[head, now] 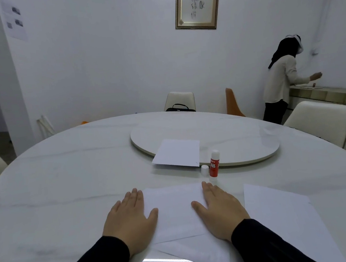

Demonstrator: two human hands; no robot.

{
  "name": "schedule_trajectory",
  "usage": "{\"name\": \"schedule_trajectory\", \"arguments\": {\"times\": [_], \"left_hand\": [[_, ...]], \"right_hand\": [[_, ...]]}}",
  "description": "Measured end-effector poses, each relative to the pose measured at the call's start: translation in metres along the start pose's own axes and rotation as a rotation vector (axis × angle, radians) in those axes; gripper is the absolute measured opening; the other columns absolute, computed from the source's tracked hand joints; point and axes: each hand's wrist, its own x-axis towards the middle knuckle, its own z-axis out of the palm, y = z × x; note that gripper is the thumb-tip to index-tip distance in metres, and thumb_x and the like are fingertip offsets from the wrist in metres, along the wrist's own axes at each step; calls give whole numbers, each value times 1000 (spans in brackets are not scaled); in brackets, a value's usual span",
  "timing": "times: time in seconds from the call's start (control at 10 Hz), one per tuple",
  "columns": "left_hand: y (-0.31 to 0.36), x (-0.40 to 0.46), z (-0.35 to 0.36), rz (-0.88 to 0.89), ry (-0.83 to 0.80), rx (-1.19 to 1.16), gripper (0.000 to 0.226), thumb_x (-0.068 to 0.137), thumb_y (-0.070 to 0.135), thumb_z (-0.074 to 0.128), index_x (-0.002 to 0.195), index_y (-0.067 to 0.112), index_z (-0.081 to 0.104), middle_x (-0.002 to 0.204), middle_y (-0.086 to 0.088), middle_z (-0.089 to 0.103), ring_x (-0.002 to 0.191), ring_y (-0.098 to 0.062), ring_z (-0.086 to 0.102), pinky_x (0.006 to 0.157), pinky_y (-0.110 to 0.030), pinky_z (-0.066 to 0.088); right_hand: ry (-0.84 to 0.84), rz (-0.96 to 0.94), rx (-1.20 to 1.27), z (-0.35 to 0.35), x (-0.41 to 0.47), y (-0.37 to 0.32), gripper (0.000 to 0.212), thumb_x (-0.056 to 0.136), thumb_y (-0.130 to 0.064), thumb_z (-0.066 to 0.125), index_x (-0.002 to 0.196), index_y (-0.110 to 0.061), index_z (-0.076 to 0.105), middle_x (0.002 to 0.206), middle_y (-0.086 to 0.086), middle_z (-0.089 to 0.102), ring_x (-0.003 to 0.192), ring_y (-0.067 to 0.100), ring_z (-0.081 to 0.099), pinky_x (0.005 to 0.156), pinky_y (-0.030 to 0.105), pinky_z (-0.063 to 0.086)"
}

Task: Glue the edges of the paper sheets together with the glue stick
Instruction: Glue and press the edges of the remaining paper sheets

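Round marble table (65, 175), flat hands on paper sheets (175, 212)

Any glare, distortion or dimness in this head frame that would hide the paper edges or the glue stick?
Head view: dim, flat, bluish light; wide-angle bend curves the table rim; one glare streak on the near edge below the overlapped sheets; white paper on white marble gives weak edge contrast; glue stick sharp, label partly legible.

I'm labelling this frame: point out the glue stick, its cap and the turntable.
Red glue stick (213, 167): head view, label.
Small white cap (204, 169): head view, side.
Round white turntable (243, 135): head view, bare top.
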Motion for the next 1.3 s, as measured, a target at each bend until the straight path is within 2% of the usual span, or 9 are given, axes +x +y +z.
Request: {"name": "schedule_trajectory", "arguments": {"times": [0.2,0.4,0.7,0.8,0.9,1.0,1.1,1.2,1.3], "left_hand": [[2,0,-1,-2,2,5,68,96,47,18,151,13,0,161,1,-5,148,-11,-3,121,-31,0],[1,1,0,-7,12,-11,68,96,47,19,151,13,0,161,1,-4,148,-10,-3,121,-31,1],[2,1,1,-9,17,-13,68,95,46,19,151,13,0,161,1,-4,148,-11,-3,121,-31,1],[3,0,0,-11,16,-15,67,96,46,19,151,13,0,161,2,-4,148,-10,-3,120,-30,0],[3,-1,0,-12,17,-16,67,96,46,19,151,13,0,161,2,-4,148,-10,-3,120,-30,0],[4,-1,-1,-14,19,-20,67,96,46,19,151,13,0,161,2,-5,148,-10,-4,121,-31,1],[4,-1,-2,-9,17,-22,67,96,45,19,151,13,0,161,1,-6,148,-11,-6,120,-31,1],[2,0,-1,-7,30,-37,68,95,46,21,151,14,-1,161,1,-7,148,-13,-8,120,-31,1],[1,1,-2,-20,43,-63,72,94,48,24,151,13,-1,161,-2,-8,148,-15,-8,121,-32,3]], "right_hand": [[35,-16,40,-3,0,0,72,95,-52,32,153,-17,9,159,-1,20,146,16,18,118,32,15],[63,38,246,-9,3,4,81,84,-52,58,150,-22,22,150,-3,39,138,18,34,114,33,27],[43,220,594,-16,18,-2,99,65,-25,80,147,-25,26,118,-6,52,123,23,44,105,37,38],[93,171,706,-15,19,-5,90,70,-9,77,146,-20,30,110,-3,53,105,17,52,78,18,45],[263,184,865,-15,21,-4,69,75,-4,72,138,-14,44,109,2,56,88,15,56,69,16,43],[322,283,940,-18,24,0,38,81,-17,70,118,-8,63,104,3,65,94,21,61,81,27,46],[284,280,988,-21,22,0,8,82,-19,69,79,-12,71,78,-1,65,76,20,59,66,27,44],[342,219,967,-27,23,2,12,81,-19,67,70,-17,68,75,-3,68,71,16,59,65,27,44],[372,173,927,-35,22,0,6,82,-19,67,79,-17,72,84,1,72,80,17,65,73,30,49]]}}
